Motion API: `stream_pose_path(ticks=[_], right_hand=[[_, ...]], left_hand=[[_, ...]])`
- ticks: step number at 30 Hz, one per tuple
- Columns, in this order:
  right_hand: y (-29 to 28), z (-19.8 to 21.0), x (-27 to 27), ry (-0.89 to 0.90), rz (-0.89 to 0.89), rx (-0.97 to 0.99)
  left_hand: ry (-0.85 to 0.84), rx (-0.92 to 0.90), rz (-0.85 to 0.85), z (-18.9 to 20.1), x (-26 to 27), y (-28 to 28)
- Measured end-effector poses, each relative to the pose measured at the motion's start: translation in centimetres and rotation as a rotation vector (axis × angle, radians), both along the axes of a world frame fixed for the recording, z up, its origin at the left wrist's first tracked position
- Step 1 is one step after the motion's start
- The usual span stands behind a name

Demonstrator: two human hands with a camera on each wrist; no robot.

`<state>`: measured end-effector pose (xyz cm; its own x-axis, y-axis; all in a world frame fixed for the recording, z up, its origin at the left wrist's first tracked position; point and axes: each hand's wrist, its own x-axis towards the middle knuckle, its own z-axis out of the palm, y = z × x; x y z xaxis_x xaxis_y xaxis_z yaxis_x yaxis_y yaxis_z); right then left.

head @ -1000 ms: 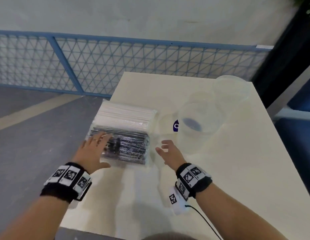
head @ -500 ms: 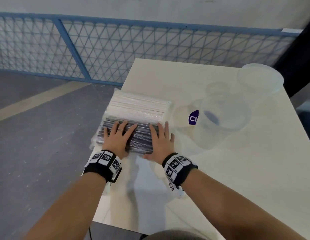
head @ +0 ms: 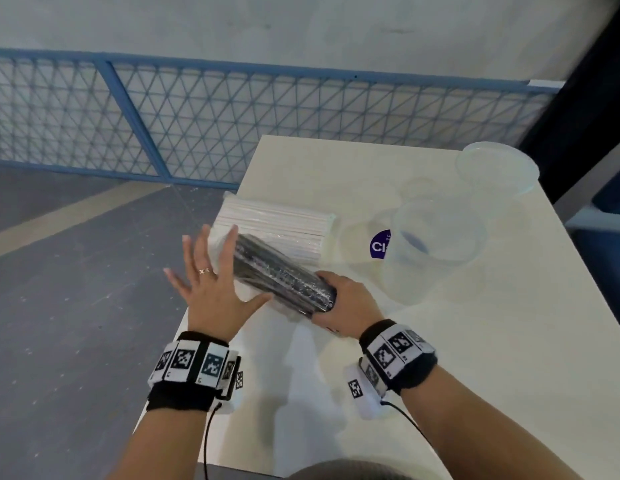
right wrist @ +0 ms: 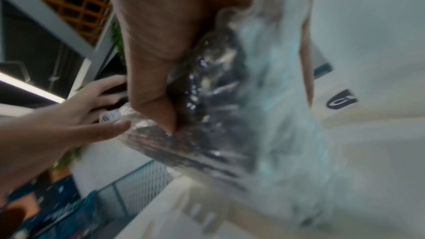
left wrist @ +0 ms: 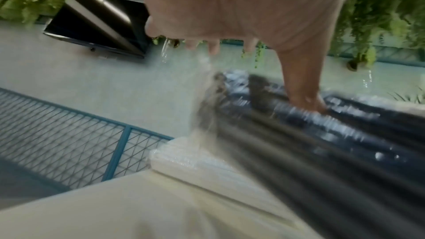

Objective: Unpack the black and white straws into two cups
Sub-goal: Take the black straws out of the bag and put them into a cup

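Head view, cream table [head: 509, 358], blue mesh railing [head: 232, 116], grey floor [head: 59, 289]

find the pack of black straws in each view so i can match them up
Head: pack of black straws at centre, slanting between both hands.
Left wrist: blurred dark bundle at lower right, under the left hand's thumb.
Right wrist: shiny wrapped bundle at centre, gripped by the right hand.
Shared landmark: blue mesh fence.
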<state>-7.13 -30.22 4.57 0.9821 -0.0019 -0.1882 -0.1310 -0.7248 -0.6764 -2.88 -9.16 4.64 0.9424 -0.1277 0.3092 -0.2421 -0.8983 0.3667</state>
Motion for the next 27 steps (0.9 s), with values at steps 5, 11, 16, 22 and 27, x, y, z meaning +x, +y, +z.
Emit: stream_pose_path(ticks=[5,11,16,22,27], right_hand=[[-2.6,1.7,-1.3,0.189,-0.130,0.518],[-4.3,2.2,-3.7,0.332,-0.106,0.762],[-6.2,2.7,-5.7,0.246,-0.062,0.721],[-7.8,6.1,-7.9,-0.238,-0.221,0.580],[-8.7,8.9,-8.3,-0.546,-0.482,0.708]], left_hand=[[0.426,-0.781,0.002,-0.4,-0.2,-1.9],[1.011,-1.256,-0.287,-0.1,-0.3,-5.7],[0.898,-1.357,-0.412,2.0,-0.6,-7.7],[0.741,-1.177,-0.414,4.2,-1.5,-10.3],[0.658,-0.938,-0.436,5.1,-3.2,-12.7]])
